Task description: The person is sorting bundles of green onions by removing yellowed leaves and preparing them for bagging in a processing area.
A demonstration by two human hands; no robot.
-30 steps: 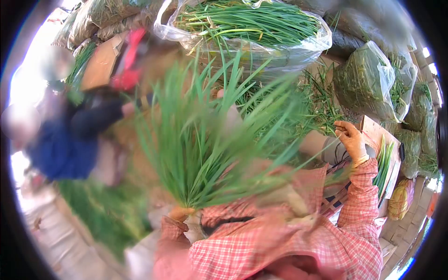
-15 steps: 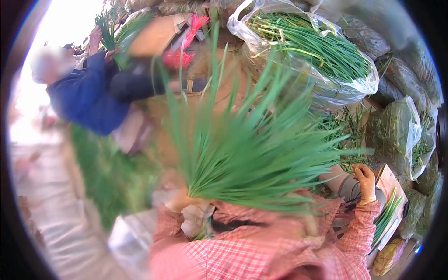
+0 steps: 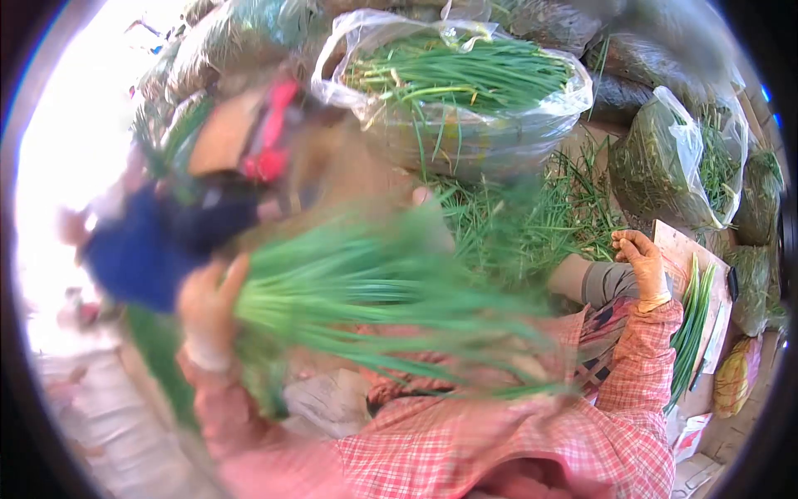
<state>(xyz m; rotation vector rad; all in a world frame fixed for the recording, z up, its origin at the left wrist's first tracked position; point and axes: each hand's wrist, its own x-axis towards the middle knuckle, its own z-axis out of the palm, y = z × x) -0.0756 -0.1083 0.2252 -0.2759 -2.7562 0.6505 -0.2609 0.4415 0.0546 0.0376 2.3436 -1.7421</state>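
Note:
My left hand (image 3: 208,303), blurred by motion, is wrapped round the base of a large bunch of long green stalks (image 3: 349,291). The stalks fan out to the right across my lap and checked shirt. My right hand (image 3: 644,262), in an orange-stained glove, is raised at the right with its fingers curled together; whether it pinches anything is too small to tell. Just right of it, a board (image 3: 675,249) bears a small bundle of green stalks (image 3: 694,320).
An open plastic bag of green stalks (image 3: 490,137) stands at the top centre, another bag (image 3: 665,162) at the right. Loose stalks (image 3: 532,208) litter the ground. A co-worker in blue (image 3: 137,249) sits at the left. A yellow mesh bag (image 3: 738,378) lies lower right.
My left hand has moved left and up with the bunch, whose stalks now trail to the right. The view has shifted; my right hand keeps its curled pose.

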